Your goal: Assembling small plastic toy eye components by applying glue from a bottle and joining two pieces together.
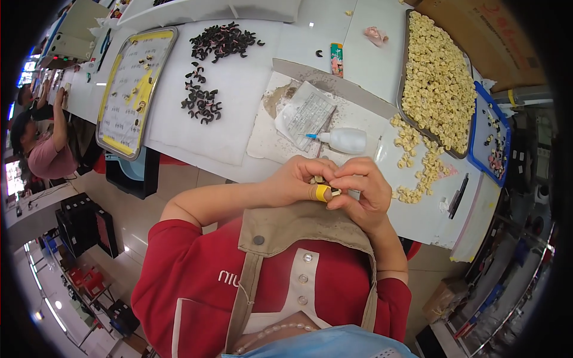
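Yellow-taped left hand [296, 179] and right hand [360, 185] each keep a narrow grip pinched on one small cream part [327, 191].

This is a workshop or small factory. A long white table [239, 101] holds a metal tray [439, 77] heaped with little cream parts, piles of small dark parts [221, 42], and a glue bottle [346, 141]. Another worker [45, 152] sits at the next table.

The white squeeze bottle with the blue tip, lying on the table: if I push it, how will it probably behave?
The squeeze bottle lies on its side on a sheet of paper, so it may roll if nudged across its length. It looks like soft, thin plastic, so it is probably light and gives under a grip. Its narrow tip could drip.
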Available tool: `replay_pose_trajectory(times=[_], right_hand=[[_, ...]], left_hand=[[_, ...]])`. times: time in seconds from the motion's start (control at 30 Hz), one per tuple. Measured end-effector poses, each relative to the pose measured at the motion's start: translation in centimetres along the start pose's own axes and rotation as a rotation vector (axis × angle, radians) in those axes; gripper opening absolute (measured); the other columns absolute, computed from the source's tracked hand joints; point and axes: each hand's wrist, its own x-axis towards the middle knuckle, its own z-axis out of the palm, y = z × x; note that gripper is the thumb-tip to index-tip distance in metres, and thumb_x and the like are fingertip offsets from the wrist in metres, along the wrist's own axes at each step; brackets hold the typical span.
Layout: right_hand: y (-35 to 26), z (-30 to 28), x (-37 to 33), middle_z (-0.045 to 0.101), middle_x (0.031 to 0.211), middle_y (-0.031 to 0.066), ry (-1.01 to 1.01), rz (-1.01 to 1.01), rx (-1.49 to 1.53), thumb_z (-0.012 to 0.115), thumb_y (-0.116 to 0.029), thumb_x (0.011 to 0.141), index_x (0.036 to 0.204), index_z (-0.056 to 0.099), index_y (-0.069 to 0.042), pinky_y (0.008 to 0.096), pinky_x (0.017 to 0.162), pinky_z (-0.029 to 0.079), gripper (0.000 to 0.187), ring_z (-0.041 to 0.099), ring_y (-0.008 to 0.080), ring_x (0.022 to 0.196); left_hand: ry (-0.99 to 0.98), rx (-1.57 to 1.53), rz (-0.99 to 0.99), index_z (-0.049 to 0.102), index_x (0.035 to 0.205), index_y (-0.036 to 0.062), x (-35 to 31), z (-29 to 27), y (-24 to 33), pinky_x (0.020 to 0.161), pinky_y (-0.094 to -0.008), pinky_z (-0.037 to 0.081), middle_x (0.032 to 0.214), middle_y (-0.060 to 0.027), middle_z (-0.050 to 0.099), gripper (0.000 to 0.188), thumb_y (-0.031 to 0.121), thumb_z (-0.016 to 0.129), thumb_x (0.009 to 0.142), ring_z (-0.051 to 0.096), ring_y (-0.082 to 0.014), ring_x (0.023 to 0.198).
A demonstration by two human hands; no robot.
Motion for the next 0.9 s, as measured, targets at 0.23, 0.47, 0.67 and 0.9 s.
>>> replay_pose_trajectory(times=[0.23, 0.47, 0.67, 0.9], right_hand=[[-1.4, -1.2, 0.7, 0.061, 0.093, 0.0130, -0.084, 0.091, -0.135, 0.067, 0.003, 0.062, 0.092, 0.056, -0.001, 0.0300, 0.073, 0.048, 0.033, 0.060, 0.0243, 0.083], [-1.0, -1.4, 0.6, 0.062, 0.088, 0.0125, -0.073, 0.108, -0.182, 0.065, 0.006, 0.061, 0.088, 0.055, -0.001, 0.0275, 0.069, 0.049, 0.029, 0.062, 0.0218, 0.078], [-0.4, -0.9, 0.6, 0.062, 0.085, 0.0117, -0.051, 0.106, -0.199, 0.064, 0.006, 0.061, 0.086, 0.056, -0.001, 0.0270, 0.068, 0.049, 0.027, 0.062, 0.0214, 0.076], [-0.3, 0.9, 1.1, 0.061, 0.089, 0.0111, -0.058, 0.261, -0.137, 0.065, 0.004, 0.063, 0.096, 0.056, 0.001, 0.0273, 0.071, 0.048, 0.035, 0.060, 0.0200, 0.080]], left_hand=[[0.146, -0.471, -0.169, 0.056, 0.103, 0.0027, -0.2, 0.7, -1.2, 0.055, -0.0181, 0.030, 0.093, -0.0027, 0.059, 0.022, 0.018, 0.055, 0.087, 0.038, -0.0035, 0.062], [0.219, -0.628, -0.223, 0.053, 0.107, -0.0004, 0.2, 1.3, -1.0, 0.052, -0.0179, 0.028, 0.087, -0.0017, 0.058, 0.026, 0.014, 0.054, 0.086, 0.034, -0.0037, 0.057], [0.225, -0.721, -0.205, 0.054, 0.105, 0.0001, 0.1, 0.6, -2.2, 0.051, -0.0182, 0.027, 0.073, 0.0045, 0.046, 0.024, 0.014, 0.054, 0.086, 0.032, -0.0037, 0.056], [0.141, -0.779, -0.195, 0.050, 0.109, -0.0016, -1.1, -2.1, -2.5, 0.075, -0.0236, 0.044, 0.103, -0.0078, 0.056, 0.029, 0.015, 0.052, 0.086, 0.055, -0.0139, 0.086]])
